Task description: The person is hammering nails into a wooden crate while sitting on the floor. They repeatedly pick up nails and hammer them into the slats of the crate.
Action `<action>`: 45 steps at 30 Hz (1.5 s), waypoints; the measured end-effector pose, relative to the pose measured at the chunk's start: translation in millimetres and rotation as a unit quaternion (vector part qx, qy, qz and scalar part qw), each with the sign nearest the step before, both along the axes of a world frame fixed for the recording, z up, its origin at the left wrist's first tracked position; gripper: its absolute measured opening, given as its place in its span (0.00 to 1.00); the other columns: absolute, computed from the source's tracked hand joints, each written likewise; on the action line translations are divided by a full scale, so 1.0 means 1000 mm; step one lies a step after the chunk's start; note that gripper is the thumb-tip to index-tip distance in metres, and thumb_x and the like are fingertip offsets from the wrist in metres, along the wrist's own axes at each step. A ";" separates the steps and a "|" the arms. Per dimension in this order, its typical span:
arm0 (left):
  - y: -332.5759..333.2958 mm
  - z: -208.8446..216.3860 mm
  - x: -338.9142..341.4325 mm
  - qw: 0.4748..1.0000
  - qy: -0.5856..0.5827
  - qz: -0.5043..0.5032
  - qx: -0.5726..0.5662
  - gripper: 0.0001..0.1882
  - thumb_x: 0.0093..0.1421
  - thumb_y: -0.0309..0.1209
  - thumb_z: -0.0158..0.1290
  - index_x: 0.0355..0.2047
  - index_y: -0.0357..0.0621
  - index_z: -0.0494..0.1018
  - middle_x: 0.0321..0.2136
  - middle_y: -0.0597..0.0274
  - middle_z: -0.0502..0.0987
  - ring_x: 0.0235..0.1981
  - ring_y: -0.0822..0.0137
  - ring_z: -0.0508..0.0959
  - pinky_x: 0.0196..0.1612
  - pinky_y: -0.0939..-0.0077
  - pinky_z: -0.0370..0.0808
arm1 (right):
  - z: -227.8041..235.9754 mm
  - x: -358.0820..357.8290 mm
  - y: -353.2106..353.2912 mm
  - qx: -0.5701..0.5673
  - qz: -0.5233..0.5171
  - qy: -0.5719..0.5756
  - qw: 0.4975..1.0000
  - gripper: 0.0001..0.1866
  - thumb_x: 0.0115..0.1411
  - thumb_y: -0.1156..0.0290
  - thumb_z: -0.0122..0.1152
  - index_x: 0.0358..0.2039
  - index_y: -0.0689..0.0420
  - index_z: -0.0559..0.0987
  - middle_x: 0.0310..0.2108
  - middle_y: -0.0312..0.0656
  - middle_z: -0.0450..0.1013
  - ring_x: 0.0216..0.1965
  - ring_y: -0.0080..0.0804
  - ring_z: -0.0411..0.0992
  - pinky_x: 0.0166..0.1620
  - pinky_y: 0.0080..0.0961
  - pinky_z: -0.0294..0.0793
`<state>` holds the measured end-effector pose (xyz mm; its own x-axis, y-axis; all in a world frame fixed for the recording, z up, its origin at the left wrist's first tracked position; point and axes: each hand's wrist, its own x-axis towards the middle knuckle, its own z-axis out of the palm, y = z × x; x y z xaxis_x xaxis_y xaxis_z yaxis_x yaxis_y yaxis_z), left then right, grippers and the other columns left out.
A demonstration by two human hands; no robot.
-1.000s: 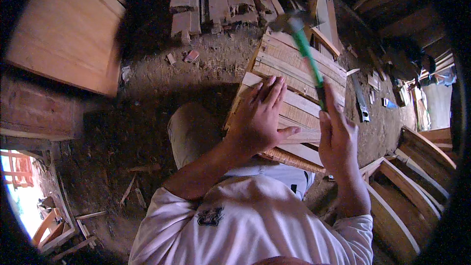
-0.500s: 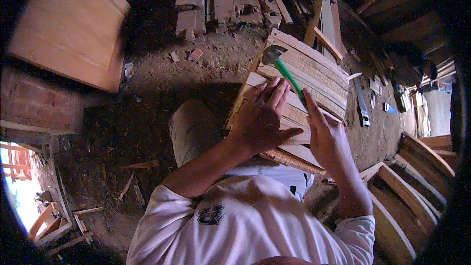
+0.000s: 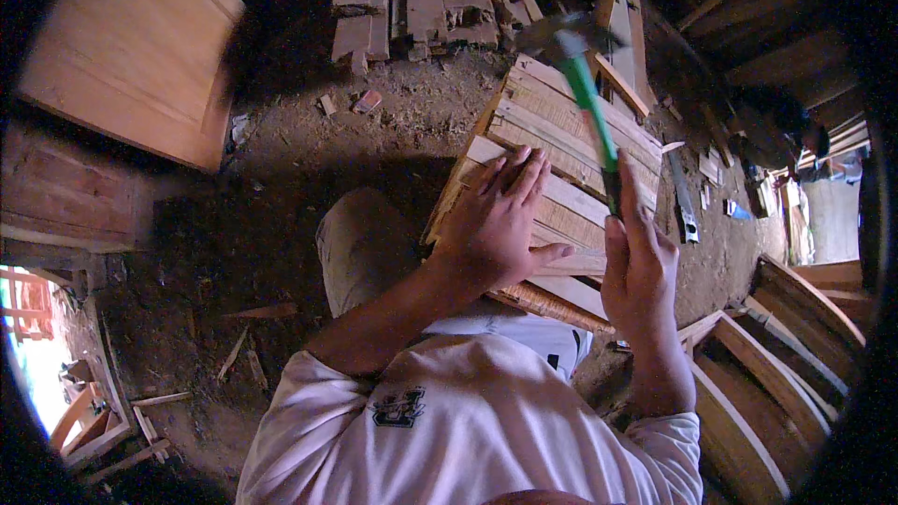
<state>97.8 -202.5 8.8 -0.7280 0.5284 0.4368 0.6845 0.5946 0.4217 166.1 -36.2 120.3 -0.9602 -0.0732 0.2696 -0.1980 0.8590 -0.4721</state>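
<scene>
A slatted wooden panel [image 3: 533,117], made of several narrow boards side by side, lies tilted in front of my lap. My left hand [image 3: 491,229] rests flat on its left part, fingers stretched and thumb out to the side. In my right hand [image 3: 641,262] is a hammer [image 3: 587,93] with a green handle, gripped near the handle's lower end. Its dark head is raised over the far edge of the panel and looks blurred by motion.
Broken planks [image 3: 365,9] are piled at the back. A large wooden board [image 3: 131,56] stands at the far left. On the dirt floor to the right lies a handsaw [image 3: 687,215], near a blue item [image 3: 737,209]. Curved wooden frames [image 3: 748,393] stand at the lower right.
The hammer has risen off the panel, its head moving away and to the right, with my right hand shifted slightly right. My left hand stays in place on the boards.
</scene>
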 end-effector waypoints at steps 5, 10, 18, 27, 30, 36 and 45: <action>-0.001 -0.001 0.000 1.000 -0.012 -0.017 0.016 0.55 0.57 0.68 0.56 0.68 0.30 0.63 0.68 0.45 0.65 0.71 0.48 0.62 0.72 0.53 0.57 | -0.013 -0.002 0.015 0.121 0.027 -0.124 0.985 0.34 0.67 0.82 0.51 0.73 0.58 0.61 0.56 0.61 0.75 0.39 0.57 0.82 0.43 0.44 0.82; -0.002 0.000 0.001 1.000 -0.009 -0.007 0.027 0.55 0.57 0.68 0.56 0.68 0.29 0.63 0.68 0.43 0.66 0.71 0.46 0.62 0.73 0.53 0.56 | -0.012 0.000 0.003 0.026 -0.001 0.051 0.998 0.33 0.68 0.82 0.51 0.73 0.53 0.65 0.53 0.63 0.77 0.42 0.54 0.83 0.46 0.41 0.80; -0.002 -0.005 0.001 0.999 -0.001 -0.002 0.034 0.54 0.57 0.67 0.56 0.66 0.28 0.65 0.67 0.43 0.67 0.70 0.46 0.63 0.73 0.52 0.57 | 0.007 -0.002 -0.006 0.003 -0.062 -0.122 0.991 0.32 0.67 0.82 0.53 0.71 0.52 0.68 0.54 0.63 0.77 0.54 0.57 0.78 0.56 0.44 0.78; -0.002 0.000 -0.001 0.999 0.032 -0.005 0.040 0.54 0.54 0.66 0.60 0.64 0.29 0.67 0.64 0.41 0.68 0.67 0.44 0.66 0.71 0.52 0.61 | -0.003 0.003 -0.002 0.002 -0.028 -0.085 0.996 0.31 0.69 0.80 0.53 0.72 0.51 0.67 0.52 0.63 0.77 0.45 0.57 0.82 0.49 0.40 0.79; -0.001 0.001 0.004 1.000 -0.003 0.007 0.029 0.53 0.52 0.68 0.60 0.60 0.29 0.69 0.61 0.41 0.69 0.63 0.43 0.69 0.68 0.49 0.63 | -0.005 0.005 -0.003 -0.049 -0.055 -0.065 0.995 0.31 0.69 0.79 0.54 0.72 0.50 0.67 0.50 0.63 0.78 0.42 0.54 0.82 0.47 0.39 0.79; -0.003 0.004 0.003 0.999 0.006 -0.028 -0.033 0.46 0.53 0.68 0.59 0.50 0.32 0.74 0.54 0.44 0.73 0.55 0.45 0.72 0.60 0.50 0.69 | -0.019 0.002 0.011 0.028 0.000 -0.043 0.999 0.30 0.70 0.77 0.53 0.72 0.50 0.67 0.48 0.63 0.79 0.45 0.56 0.82 0.48 0.39 0.79; -0.002 -0.002 0.006 0.999 -0.007 -0.006 -0.040 0.47 0.55 0.70 0.56 0.51 0.34 0.74 0.51 0.46 0.73 0.50 0.47 0.73 0.52 0.50 0.74 | -0.011 -0.005 0.019 0.073 0.004 -0.098 0.993 0.31 0.72 0.79 0.51 0.74 0.55 0.63 0.57 0.56 0.78 0.47 0.42 0.82 0.48 0.34 0.78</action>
<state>104.0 -204.3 6.7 -0.7272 0.5695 0.3833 0.6862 0.6185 0.3828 161.2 -17.7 109.7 -0.9923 -0.1064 0.0640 -0.1226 0.9198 -0.3729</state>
